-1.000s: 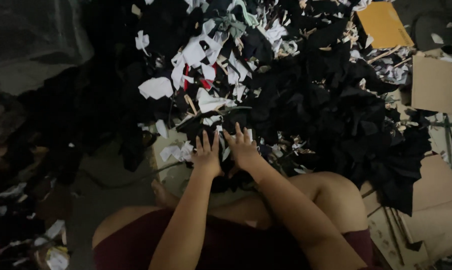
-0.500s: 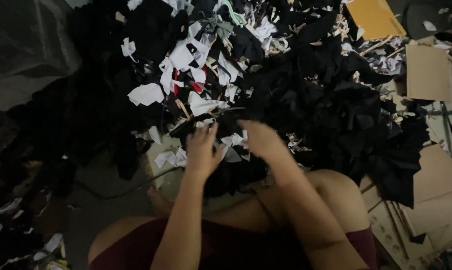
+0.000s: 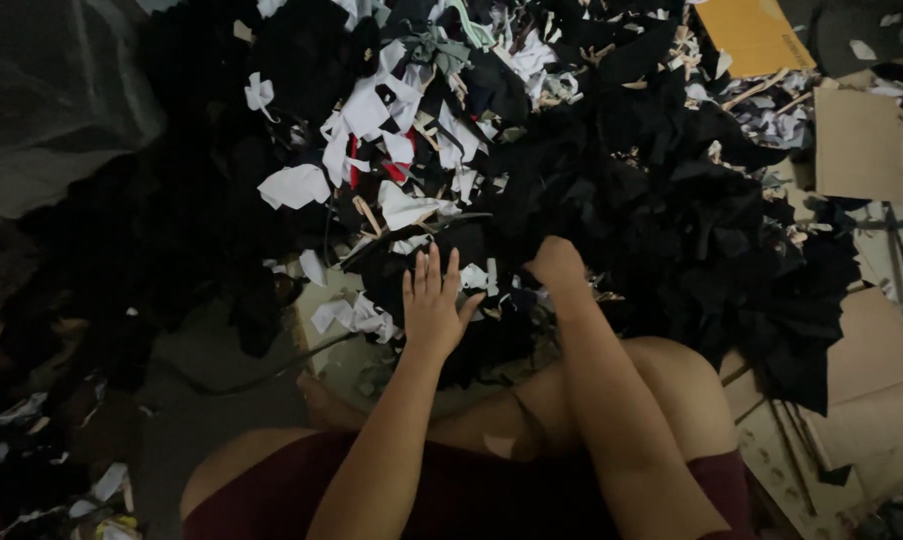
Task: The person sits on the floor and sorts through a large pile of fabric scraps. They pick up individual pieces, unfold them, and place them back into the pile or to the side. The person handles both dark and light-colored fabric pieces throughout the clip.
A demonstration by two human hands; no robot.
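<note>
A heap of black fabric scraps (image 3: 672, 200) is seen on the floor directly ahead of both hands, the left hand (image 3: 434, 305) pressed flat and spread, the right hand (image 3: 557, 262) nearer, curled into its edge.

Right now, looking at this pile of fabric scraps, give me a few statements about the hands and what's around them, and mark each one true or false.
1. The left hand lies flat with fingers spread on the black scraps. True.
2. The right hand is raised high above the pile. False: it is curled down into the dark scraps.
3. White scraps are mixed into the pile beyond the left hand. True.
4. A yellow envelope lies between the two hands. False: it is at the far upper right edge of the pile.
5. Flat cardboard lies to the right of the pile. True.
</note>
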